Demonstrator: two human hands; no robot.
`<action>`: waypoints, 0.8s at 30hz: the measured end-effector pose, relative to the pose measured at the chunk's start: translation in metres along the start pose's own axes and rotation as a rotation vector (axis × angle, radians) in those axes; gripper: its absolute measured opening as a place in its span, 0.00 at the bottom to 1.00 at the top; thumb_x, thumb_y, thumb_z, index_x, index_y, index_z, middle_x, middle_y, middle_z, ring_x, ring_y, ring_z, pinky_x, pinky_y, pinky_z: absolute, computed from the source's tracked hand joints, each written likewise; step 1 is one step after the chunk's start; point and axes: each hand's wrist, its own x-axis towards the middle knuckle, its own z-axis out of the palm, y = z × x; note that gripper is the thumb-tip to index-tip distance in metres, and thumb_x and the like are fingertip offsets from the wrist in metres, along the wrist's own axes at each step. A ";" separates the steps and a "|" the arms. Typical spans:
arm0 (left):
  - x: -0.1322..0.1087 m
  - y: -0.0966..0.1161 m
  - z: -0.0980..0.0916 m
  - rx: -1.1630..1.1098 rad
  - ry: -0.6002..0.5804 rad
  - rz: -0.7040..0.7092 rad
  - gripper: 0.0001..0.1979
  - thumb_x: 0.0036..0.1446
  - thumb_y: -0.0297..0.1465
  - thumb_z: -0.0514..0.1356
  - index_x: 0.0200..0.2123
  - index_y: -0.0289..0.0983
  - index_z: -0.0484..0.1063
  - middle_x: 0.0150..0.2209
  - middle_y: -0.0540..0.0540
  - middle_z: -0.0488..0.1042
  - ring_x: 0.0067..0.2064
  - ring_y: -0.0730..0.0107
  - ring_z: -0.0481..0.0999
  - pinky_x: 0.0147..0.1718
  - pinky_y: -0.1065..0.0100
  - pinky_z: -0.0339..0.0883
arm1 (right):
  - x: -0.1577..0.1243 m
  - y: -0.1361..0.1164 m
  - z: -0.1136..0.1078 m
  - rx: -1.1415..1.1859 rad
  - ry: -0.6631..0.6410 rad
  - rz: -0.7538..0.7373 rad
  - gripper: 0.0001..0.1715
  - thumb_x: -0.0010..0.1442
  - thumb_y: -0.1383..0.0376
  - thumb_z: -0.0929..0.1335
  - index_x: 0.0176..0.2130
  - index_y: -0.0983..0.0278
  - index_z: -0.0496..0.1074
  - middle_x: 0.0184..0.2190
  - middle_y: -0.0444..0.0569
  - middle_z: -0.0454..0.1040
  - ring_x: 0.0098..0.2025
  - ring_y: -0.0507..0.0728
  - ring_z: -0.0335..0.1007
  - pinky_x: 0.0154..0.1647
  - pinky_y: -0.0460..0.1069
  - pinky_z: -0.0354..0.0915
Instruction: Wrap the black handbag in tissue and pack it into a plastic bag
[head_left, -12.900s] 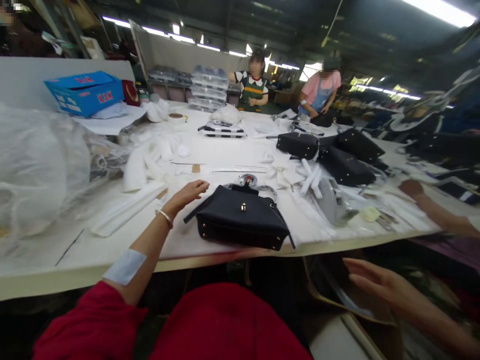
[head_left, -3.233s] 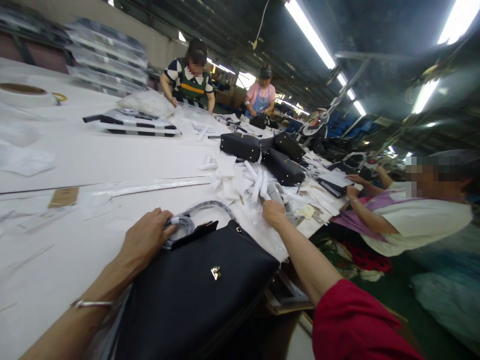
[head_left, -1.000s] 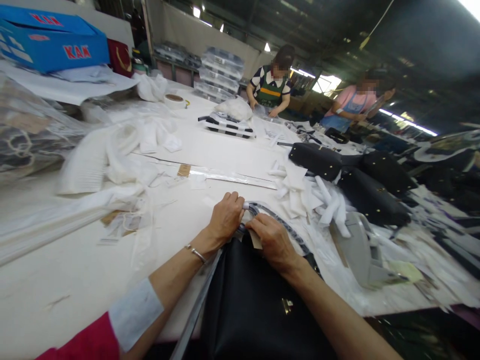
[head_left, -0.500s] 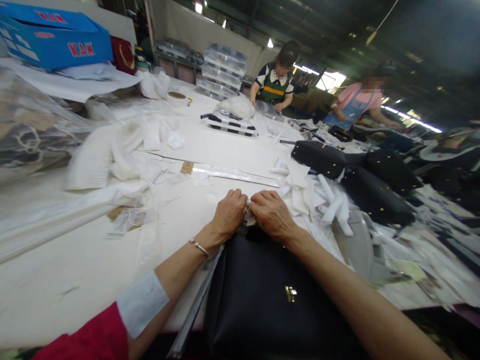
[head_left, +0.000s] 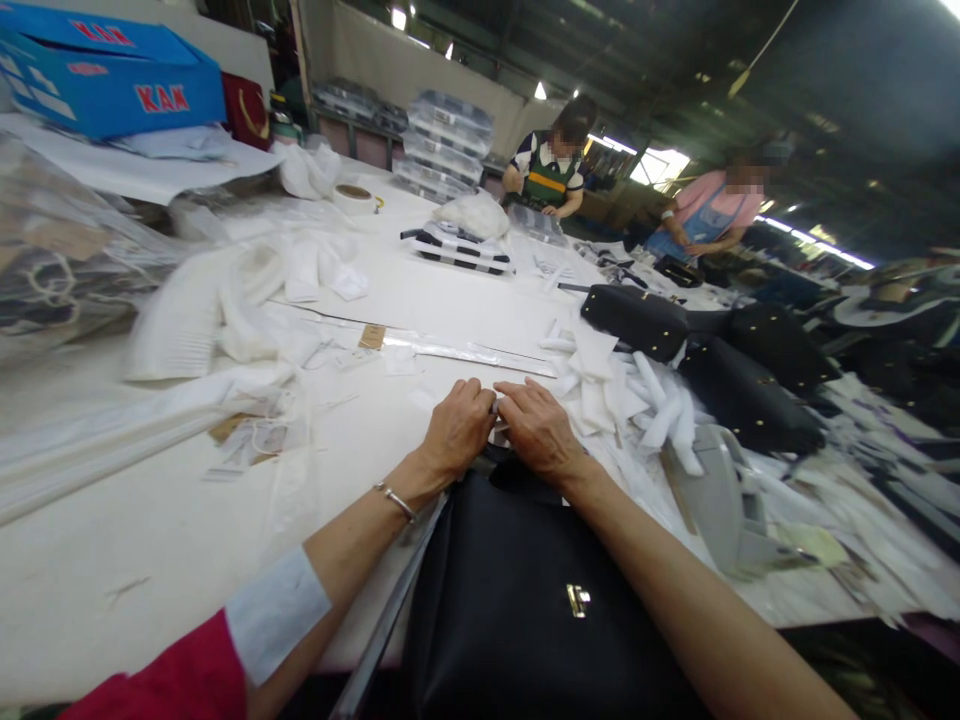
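Note:
A black handbag (head_left: 517,610) with a gold-coloured clasp (head_left: 578,600) lies at the front edge of the table, close to my body. At its far end my left hand (head_left: 461,428) is closed, fingers curled round the bag's handle. Opposite it, my right hand (head_left: 541,428) pinches at the same handle, its fingertips almost touching the left ones. A bit of white wrapping (head_left: 496,406) shows between the hands. The fingers hide most of the handle. Left of the bag, a long metal-like strip (head_left: 390,620) slants along its side.
White foam pieces (head_left: 600,375) and a grey tape dispenser (head_left: 716,490) lie to the right, with more black handbags (head_left: 750,390) beyond. Plastic sheeting (head_left: 67,250) and white wrap rolls (head_left: 187,310) fill the left. Two people (head_left: 551,165) work at the far side.
My right fingers have loosened and straightened a little at the handle. The left hand keeps its hold. The bag has shifted only slightly. Across the table, one person's arms have drawn together.

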 end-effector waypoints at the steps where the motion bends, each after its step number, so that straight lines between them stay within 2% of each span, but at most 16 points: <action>1: 0.000 0.000 0.000 -0.003 0.008 0.006 0.05 0.62 0.29 0.56 0.41 0.36 0.69 0.40 0.44 0.68 0.45 0.60 0.67 0.45 0.62 0.68 | 0.003 0.000 0.002 -0.025 -0.024 0.047 0.13 0.66 0.73 0.59 0.43 0.65 0.70 0.50 0.56 0.75 0.50 0.59 0.70 0.62 0.57 0.55; 4: 0.000 0.001 -0.002 -0.005 0.025 0.021 0.05 0.61 0.28 0.57 0.41 0.37 0.68 0.40 0.44 0.68 0.46 0.59 0.66 0.45 0.61 0.68 | 0.009 -0.001 0.007 -0.098 -0.161 0.176 0.17 0.64 0.75 0.58 0.49 0.67 0.67 0.38 0.54 0.77 0.42 0.59 0.73 0.59 0.55 0.56; 6: 0.001 0.002 -0.004 -0.001 0.017 0.054 0.06 0.60 0.26 0.56 0.42 0.37 0.68 0.41 0.43 0.67 0.46 0.59 0.66 0.45 0.60 0.68 | 0.009 -0.002 0.008 -0.146 -0.261 0.237 0.18 0.63 0.75 0.58 0.51 0.68 0.67 0.32 0.52 0.77 0.37 0.60 0.73 0.53 0.53 0.59; 10: 0.003 0.005 -0.009 0.016 -0.073 0.120 0.14 0.55 0.21 0.56 0.46 0.36 0.66 0.43 0.42 0.67 0.46 0.58 0.66 0.47 0.58 0.67 | 0.005 -0.005 0.007 -0.173 -0.389 0.342 0.16 0.63 0.70 0.60 0.49 0.67 0.67 0.33 0.54 0.77 0.36 0.61 0.74 0.39 0.50 0.61; 15: 0.003 0.003 -0.008 0.001 -0.133 0.128 0.17 0.54 0.21 0.58 0.48 0.34 0.65 0.45 0.41 0.67 0.46 0.57 0.66 0.47 0.57 0.68 | 0.003 -0.007 0.005 -0.076 -0.422 0.433 0.29 0.60 0.67 0.64 0.60 0.64 0.60 0.39 0.55 0.79 0.38 0.62 0.76 0.37 0.49 0.61; 17: 0.002 0.000 -0.005 -0.038 -0.124 0.106 0.15 0.56 0.22 0.58 0.47 0.36 0.65 0.45 0.42 0.67 0.46 0.59 0.67 0.47 0.59 0.68 | 0.005 -0.005 0.004 -0.002 -0.418 0.519 0.31 0.59 0.69 0.64 0.61 0.60 0.60 0.39 0.53 0.80 0.39 0.61 0.76 0.37 0.49 0.61; 20: 0.001 -0.003 0.000 -0.146 -0.115 0.090 0.12 0.60 0.26 0.58 0.47 0.38 0.66 0.46 0.45 0.67 0.46 0.63 0.69 0.45 0.64 0.69 | 0.006 -0.001 0.004 0.196 -0.411 0.609 0.26 0.57 0.66 0.68 0.55 0.55 0.68 0.38 0.49 0.80 0.40 0.62 0.76 0.37 0.50 0.62; 22: 0.001 -0.005 0.004 -0.200 -0.114 0.095 0.12 0.61 0.28 0.59 0.48 0.40 0.67 0.46 0.46 0.67 0.46 0.65 0.70 0.45 0.66 0.69 | 0.006 0.005 0.005 0.392 -0.406 0.616 0.24 0.54 0.65 0.71 0.51 0.56 0.71 0.39 0.48 0.79 0.41 0.61 0.75 0.39 0.50 0.64; 24: 0.001 -0.006 0.006 -0.216 -0.111 0.098 0.11 0.62 0.29 0.59 0.48 0.40 0.67 0.45 0.47 0.68 0.45 0.66 0.70 0.44 0.66 0.69 | 0.004 0.015 0.003 0.629 -0.421 0.600 0.28 0.50 0.67 0.72 0.52 0.57 0.71 0.41 0.47 0.79 0.42 0.59 0.73 0.42 0.50 0.65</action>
